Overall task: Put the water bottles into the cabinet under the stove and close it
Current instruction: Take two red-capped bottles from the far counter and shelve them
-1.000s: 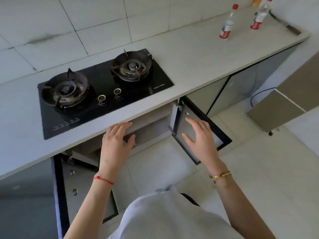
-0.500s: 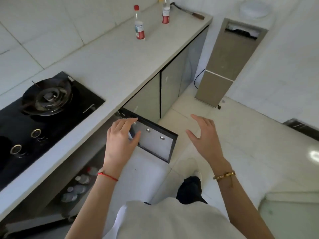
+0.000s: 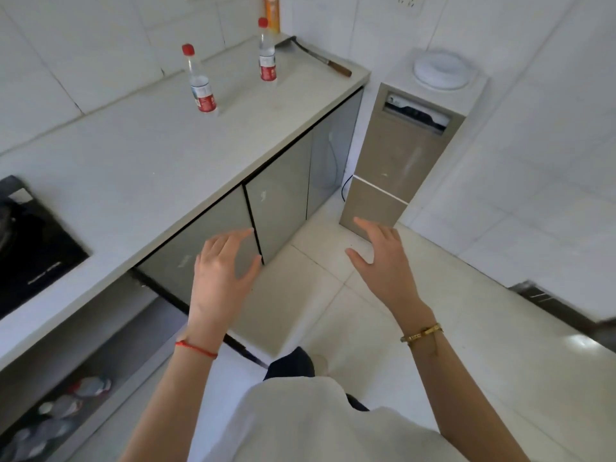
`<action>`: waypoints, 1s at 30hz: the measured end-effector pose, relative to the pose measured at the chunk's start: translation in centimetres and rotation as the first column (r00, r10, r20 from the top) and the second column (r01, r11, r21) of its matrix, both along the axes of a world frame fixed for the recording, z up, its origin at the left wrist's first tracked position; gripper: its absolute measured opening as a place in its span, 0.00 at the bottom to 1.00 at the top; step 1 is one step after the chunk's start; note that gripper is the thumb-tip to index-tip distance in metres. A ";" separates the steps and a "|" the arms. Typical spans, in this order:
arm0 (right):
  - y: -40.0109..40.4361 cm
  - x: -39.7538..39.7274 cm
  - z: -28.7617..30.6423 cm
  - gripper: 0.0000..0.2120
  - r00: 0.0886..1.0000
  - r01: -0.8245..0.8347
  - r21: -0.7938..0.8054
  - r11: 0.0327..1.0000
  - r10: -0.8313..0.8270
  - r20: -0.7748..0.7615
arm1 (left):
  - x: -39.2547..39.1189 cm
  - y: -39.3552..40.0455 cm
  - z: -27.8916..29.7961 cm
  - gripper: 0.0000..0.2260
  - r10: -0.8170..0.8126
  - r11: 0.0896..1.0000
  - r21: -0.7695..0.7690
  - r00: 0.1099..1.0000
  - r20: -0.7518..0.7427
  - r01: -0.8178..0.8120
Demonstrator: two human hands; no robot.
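Observation:
Two clear water bottles with red caps and red labels stand upright on the white counter [image 3: 143, 161]: the nearer bottle [image 3: 199, 82] and the farther bottle [image 3: 267, 53] by the back wall. The cabinet under the black stove [image 3: 30, 241] stands open, its grey door [image 3: 180, 265] swung out flat against the neighbouring door. Several bottles [image 3: 63, 408] lie blurred on the cabinet's shelf at the lower left. My left hand [image 3: 221, 271] hovers in front of the open door, fingers apart and empty. My right hand [image 3: 383, 261] is held out over the floor, open and empty.
A knife with a wooden handle [image 3: 321, 60] lies at the counter's far end, near an orange container [image 3: 272, 11]. A beige floor-standing unit [image 3: 396, 158] with a white dish on top stands right of the counter. Closed grey cabinet doors [image 3: 280, 208] run beneath the counter.
The view has swung right, from the stove toward the counter's far end and the bottles. The cabinet door has swung further open. Both hands stay empty and have moved rightward.

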State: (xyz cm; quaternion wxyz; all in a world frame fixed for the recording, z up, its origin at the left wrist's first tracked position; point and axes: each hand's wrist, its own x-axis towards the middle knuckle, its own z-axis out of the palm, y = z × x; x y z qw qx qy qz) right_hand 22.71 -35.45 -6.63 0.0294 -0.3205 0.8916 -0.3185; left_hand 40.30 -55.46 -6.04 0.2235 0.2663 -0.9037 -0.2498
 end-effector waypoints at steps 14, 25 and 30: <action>-15.1 -23.7 -1.2 0.24 0.985 -0.170 -0.020 0.985 0.170 -0.005 | -21.9 -12.1 -1.3 0.18 0.125 0.992 0.015 0.988 -0.087 -0.124; -33.9 -40.2 1.7 0.25 0.945 -0.317 -0.069 0.946 0.309 -0.112 | -35.3 -26.8 2.3 0.18 0.288 0.952 -0.064 0.948 -0.135 -0.298; -41.9 -46.2 2.5 0.24 0.924 -0.362 -0.088 0.928 0.345 -0.165 | -39.2 -33.5 3.3 0.18 0.359 0.924 -0.091 0.924 -0.128 -0.372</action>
